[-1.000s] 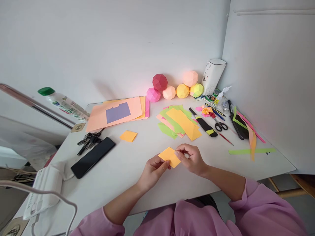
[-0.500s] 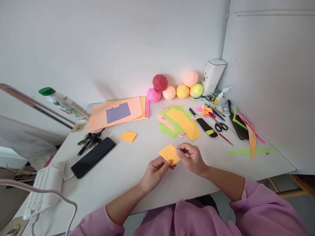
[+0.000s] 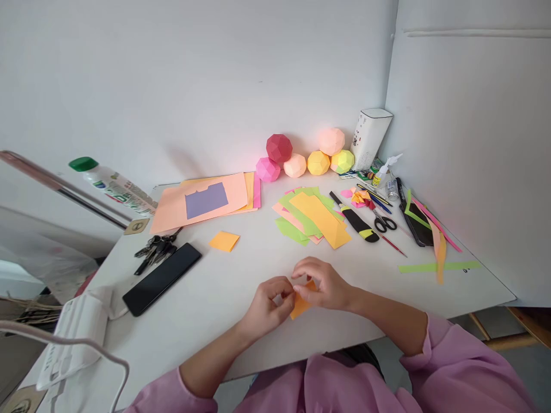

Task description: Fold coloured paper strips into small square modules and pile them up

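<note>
White table: stood against a pale wall.
Orange paper: was held at six o'clock from the coloured paper pile.
Left hand: was half-curled, its fingertips pinching the paper's left edge.
Right hand: was loosely curved, its thumb gripping over the paper.
Second orange piece: lay at ten o'clock from the hands.

Left hand curled, right hand just beside

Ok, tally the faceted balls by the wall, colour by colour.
Dark red ball: 1
Hot pink ball: 1
Peach balls: 2
Yellow-orange ball: 1
Mostly yellow-green ball: 1
Total: 6
</note>
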A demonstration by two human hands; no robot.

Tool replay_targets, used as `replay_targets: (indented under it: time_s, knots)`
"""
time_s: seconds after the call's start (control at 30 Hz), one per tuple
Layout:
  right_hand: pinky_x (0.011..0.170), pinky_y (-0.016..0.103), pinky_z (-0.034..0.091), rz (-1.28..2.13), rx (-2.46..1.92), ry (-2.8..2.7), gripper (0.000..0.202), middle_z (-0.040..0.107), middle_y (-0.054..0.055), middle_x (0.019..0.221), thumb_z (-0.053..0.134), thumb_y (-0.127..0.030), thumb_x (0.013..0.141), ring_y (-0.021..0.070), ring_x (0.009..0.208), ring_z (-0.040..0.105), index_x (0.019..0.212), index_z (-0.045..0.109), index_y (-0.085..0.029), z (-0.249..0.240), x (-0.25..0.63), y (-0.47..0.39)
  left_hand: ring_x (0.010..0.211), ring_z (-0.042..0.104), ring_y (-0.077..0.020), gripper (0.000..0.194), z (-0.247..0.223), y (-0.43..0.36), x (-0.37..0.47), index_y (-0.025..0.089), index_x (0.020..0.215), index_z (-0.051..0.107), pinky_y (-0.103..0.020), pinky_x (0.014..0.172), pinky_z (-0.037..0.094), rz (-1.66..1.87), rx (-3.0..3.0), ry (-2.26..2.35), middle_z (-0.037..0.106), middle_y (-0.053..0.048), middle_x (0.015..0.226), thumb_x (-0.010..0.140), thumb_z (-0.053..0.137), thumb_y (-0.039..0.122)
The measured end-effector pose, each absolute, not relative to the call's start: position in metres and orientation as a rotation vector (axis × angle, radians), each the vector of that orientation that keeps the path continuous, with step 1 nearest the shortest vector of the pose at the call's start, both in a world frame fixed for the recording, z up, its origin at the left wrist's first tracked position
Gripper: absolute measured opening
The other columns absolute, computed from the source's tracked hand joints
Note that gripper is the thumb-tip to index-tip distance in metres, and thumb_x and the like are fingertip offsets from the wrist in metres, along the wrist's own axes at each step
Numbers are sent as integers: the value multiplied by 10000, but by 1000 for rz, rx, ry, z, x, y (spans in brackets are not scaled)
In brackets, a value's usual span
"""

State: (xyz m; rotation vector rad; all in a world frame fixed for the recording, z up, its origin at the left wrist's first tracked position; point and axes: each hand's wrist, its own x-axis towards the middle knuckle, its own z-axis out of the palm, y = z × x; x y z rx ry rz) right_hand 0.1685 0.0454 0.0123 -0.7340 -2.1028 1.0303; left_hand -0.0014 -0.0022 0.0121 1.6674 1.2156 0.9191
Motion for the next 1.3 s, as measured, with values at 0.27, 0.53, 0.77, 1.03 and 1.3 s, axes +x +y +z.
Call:
replay_targets:
  time_s: [0.27, 0.53, 0.77, 1.03, 1.3]
  knots:
    - [602, 245, 444, 1046, -685, -2224, 94, 603, 12, 682, 511, -114, 695, 124, 627, 535, 728, 576, -173, 7, 168, 43, 552, 447, -121, 182, 11, -4, 0, 180, 521, 461, -238, 537, 371, 907, 1716, 1240, 503, -9, 575, 684, 452, 102]
    - [500, 197, 366, 1086, -756, -2257, 100, 525, -31, 590, 485, -81, 625, 87, 532, 451, 640, 531, -169, 3, 167, 38, 508, 408, -114, 186, 8, -4, 3, 184, 483, 405, -235, 490, 337, 1000, 1838, 1148, 463, -3, 526, 621, 447, 66]
    - [492, 203, 377, 1094, -859, -2143, 91, 502, -27, 588, 479, -84, 641, 88, 525, 440, 617, 494, -171, 15, 179, 58, 512, 412, -111, 198, 13, 1, -7, 180, 467, 390, -238, 499, 341, 1066, 1633, 1234, 451, -3, 535, 633, 468, 105]
    - [537, 206, 408, 1209, -879, -2078, 98, 592, 23, 791, 522, -194, 749, 111, 647, 511, 833, 565, -167, 13, 173, 50, 536, 415, -112, 173, 10, 3, -7, 175, 495, 414, -240, 533, 356, 1021, 1500, 1237, 451, 9, 549, 657, 454, 131]
    - [510, 197, 360, 1121, -873, -2095, 71, 514, -23, 620, 474, -149, 754, 86, 545, 441, 708, 526, -161, 7, 169, 41, 619, 452, -134, 103, 7, 3, 2, 172, 644, 533, -263, 602, 390, 941, 1594, 1281, 519, -4, 647, 726, 470, 169]
